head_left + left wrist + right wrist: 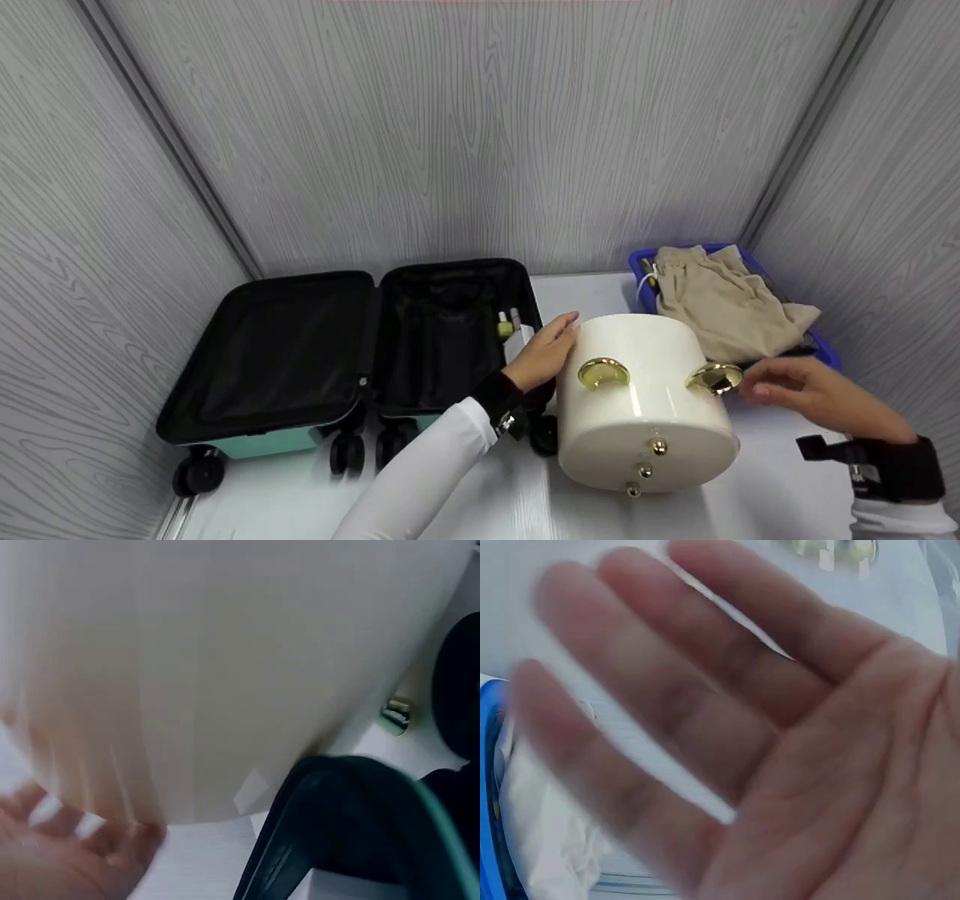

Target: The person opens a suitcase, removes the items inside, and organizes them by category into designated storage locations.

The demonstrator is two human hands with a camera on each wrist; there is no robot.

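Cream round case [645, 397] with gold handles lies on its side on the white table [517, 502], between the open suitcase [352, 352] and the blue bin [821, 341] of beige cloth [724, 307]. Left hand [544, 356] rests flat against its side, grip released. Right hand [814, 397] is just beside a gold handle [714, 377], fingers relaxed, holding nothing.

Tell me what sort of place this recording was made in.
Probably a staged booth, not a home: plain grey wood-grain panels enclose a white table holding an open suitcase, a cream case and a blue bin of clothes.
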